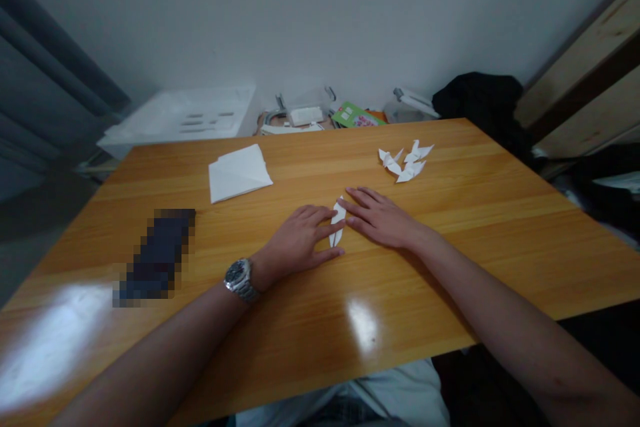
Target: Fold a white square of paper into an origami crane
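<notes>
White folded paper (pixel 339 215) pressed to table (pixel 300 327) by left hand (pixel 295 240), fingers apart | far end touched by right hand (pixel 384 219), fingers likewise apart

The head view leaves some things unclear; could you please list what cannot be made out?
In the head view:
Folded paper: partly covered by the left hand.
Wristwatch: time too small to read.
Dark object: details hidden by pixelation.
Green item: markings too small to read.
Left forearm: cut off by bottom edge.
</notes>
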